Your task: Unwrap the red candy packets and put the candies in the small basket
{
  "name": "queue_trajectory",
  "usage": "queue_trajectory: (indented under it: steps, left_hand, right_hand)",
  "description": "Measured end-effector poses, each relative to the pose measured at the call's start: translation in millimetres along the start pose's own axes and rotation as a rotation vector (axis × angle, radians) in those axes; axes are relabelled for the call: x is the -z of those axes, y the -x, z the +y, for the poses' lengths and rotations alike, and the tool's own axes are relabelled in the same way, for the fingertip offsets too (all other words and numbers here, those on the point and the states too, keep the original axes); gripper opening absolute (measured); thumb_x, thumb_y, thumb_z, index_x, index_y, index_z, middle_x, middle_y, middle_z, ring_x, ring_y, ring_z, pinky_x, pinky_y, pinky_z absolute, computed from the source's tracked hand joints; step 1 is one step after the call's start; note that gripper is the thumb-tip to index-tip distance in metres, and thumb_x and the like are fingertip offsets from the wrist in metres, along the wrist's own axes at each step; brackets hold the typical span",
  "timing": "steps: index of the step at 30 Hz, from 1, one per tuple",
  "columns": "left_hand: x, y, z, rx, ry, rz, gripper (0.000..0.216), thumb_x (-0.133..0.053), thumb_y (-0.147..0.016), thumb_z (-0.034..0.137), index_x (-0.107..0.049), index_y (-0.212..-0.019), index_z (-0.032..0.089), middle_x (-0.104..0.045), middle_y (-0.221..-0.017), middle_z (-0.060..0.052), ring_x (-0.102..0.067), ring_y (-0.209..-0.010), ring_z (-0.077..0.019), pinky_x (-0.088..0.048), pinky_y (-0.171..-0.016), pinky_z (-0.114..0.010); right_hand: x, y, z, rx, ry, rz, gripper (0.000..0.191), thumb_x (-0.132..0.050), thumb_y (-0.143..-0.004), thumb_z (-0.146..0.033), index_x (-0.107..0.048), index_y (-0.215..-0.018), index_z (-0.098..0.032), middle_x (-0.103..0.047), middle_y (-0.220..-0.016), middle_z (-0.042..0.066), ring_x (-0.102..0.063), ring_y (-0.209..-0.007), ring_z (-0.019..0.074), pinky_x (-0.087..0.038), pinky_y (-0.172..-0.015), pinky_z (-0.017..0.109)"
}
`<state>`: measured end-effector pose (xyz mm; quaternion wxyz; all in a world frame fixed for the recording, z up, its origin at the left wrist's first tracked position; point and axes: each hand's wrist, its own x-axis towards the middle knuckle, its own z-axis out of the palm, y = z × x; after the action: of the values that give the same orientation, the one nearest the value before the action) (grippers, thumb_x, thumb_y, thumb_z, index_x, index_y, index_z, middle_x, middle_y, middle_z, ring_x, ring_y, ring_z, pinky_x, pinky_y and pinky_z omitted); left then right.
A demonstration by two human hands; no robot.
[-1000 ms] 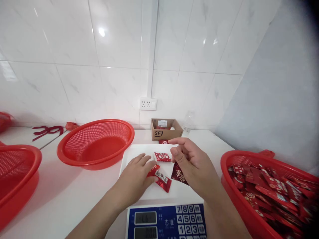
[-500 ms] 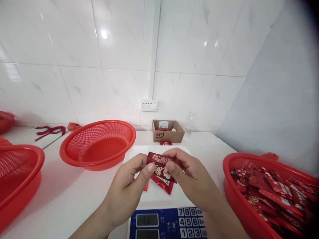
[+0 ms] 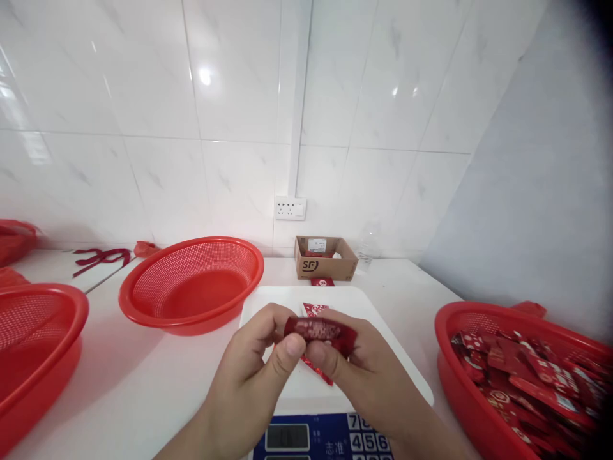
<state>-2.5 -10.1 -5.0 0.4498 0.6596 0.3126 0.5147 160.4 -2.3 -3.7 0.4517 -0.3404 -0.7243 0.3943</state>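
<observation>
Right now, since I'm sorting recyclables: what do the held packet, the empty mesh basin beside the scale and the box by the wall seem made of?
Packet: glossy printed film, plastic or foil by its sheen and creases. Basin: shiny moulded red plastic, perforated wall. Box: matt brown cardboard, printed logo.

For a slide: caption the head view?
Left hand and right hand pinch a red packet over the white scale platform.

Both hands (image 3: 306, 364) pinch red packet (image 3: 320, 330) above scale tray (image 3: 383, 332); contents unclear.
</observation>
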Motion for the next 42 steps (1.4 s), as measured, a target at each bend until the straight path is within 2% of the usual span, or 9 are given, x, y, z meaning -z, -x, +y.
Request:
queue_trajectory:
  steps: [7,10,16,21,27,31,35,39,42]
  left_hand:
    - [1,-2,0,0.005,-0.077,-0.049,0.040,-0.048,-0.094,0.049,-0.052,-0.069,0.019,-0.048,-0.066,0.002,-0.045,-0.064,-0.0131,-0.038,-0.060,-0.024]
    - [0,-1,-2,0.017,-0.073,0.016,0.042,-0.048,-0.093,0.051,-0.053,-0.068,0.018,-0.048,-0.064,0.003,-0.044,-0.062,-0.0130,-0.039,-0.059,-0.024]
    - [-1,2,-2,-0.035,-0.009,0.159,0.039,-0.048,-0.094,0.052,-0.058,-0.073,0.020,-0.056,-0.067,0.001,-0.050,-0.066,-0.0145,-0.042,-0.061,-0.024]
    - [-2,4,1,0.008,0.002,0.053,0.035,-0.051,-0.093,0.048,-0.054,-0.072,0.020,-0.050,-0.065,0.002,-0.043,-0.062,-0.0127,-0.039,-0.058,-0.024]
    - [-4,4,3,0.027,0.016,-0.091,0.036,-0.046,-0.096,0.045,-0.056,-0.074,0.020,-0.054,-0.067,0.001,-0.046,-0.062,-0.0130,-0.039,-0.058,-0.025]
    - [-2,4,2,-0.036,-0.050,0.049,0.023,-0.049,-0.096,0.043,-0.058,-0.087,0.023,-0.058,-0.078,0.002,-0.053,-0.075,-0.0142,-0.045,-0.069,-0.024]
    - [2,5,5,-0.074,-0.134,0.237,0.021,-0.051,-0.095,0.046,-0.057,-0.102,0.027,-0.061,-0.094,0.001,-0.056,-0.090,-0.0154,-0.047,-0.078,-0.024]
    - [2,6,10,-0.120,-0.096,0.329,0.025,-0.053,-0.092,0.049,-0.058,-0.103,0.027,-0.062,-0.099,0.000,-0.058,-0.098,-0.0176,-0.049,-0.082,-0.026]
    - [10,8,4,-0.140,-0.049,0.345,0.026,-0.057,-0.090,0.049,-0.059,-0.102,0.026,-0.062,-0.101,-0.001,-0.058,-0.101,-0.0203,-0.049,-0.085,-0.029]
  right_hand:
    - [-3,6,-1,-0.072,-0.034,-0.057,0.035,-0.065,-0.086,-0.047,-0.058,-0.069,-0.018,-0.051,-0.065,-0.001,-0.045,-0.060,0.0138,-0.040,-0.057,0.026]
    - [-6,4,1,-0.087,-0.092,-0.050,0.037,-0.065,-0.085,-0.052,-0.058,-0.073,-0.018,-0.051,-0.068,-0.001,-0.044,-0.063,0.0137,-0.040,-0.060,0.027]
    - [-9,5,3,0.073,-0.207,-0.077,0.046,-0.064,-0.080,-0.064,-0.061,-0.092,-0.020,-0.056,-0.078,0.000,-0.047,-0.070,0.0157,-0.041,-0.062,0.026]
    - [-9,2,1,0.146,-0.111,0.007,0.033,-0.050,-0.097,-0.048,-0.060,-0.080,-0.021,-0.054,-0.068,-0.002,-0.049,-0.063,0.0129,-0.042,-0.061,0.024]
    - [-7,3,0,0.148,-0.074,0.033,0.040,-0.047,-0.098,-0.049,-0.061,-0.075,-0.019,-0.064,-0.070,0.001,-0.055,-0.062,0.0137,-0.042,-0.056,0.023]
    - [2,4,-5,0.092,0.168,0.180,0.036,-0.048,-0.097,-0.048,-0.065,-0.082,-0.020,-0.067,-0.072,0.002,-0.062,-0.067,0.0175,-0.046,-0.061,0.026]
    - [20,4,-4,-0.078,0.485,0.289,0.037,-0.046,-0.097,-0.049,-0.069,-0.091,-0.021,-0.072,-0.082,0.005,-0.067,-0.080,0.0241,-0.047,-0.066,0.032]
    - [25,9,13,-0.238,0.706,0.268,0.039,-0.041,-0.099,-0.044,-0.069,-0.097,-0.018,-0.074,-0.088,0.011,-0.067,-0.084,0.0282,-0.048,-0.072,0.037]
    - [23,22,23,-0.294,0.757,0.170,0.031,-0.047,-0.097,-0.033,-0.070,-0.106,-0.014,-0.074,-0.102,0.016,-0.068,-0.091,0.0315,-0.049,-0.076,0.042]
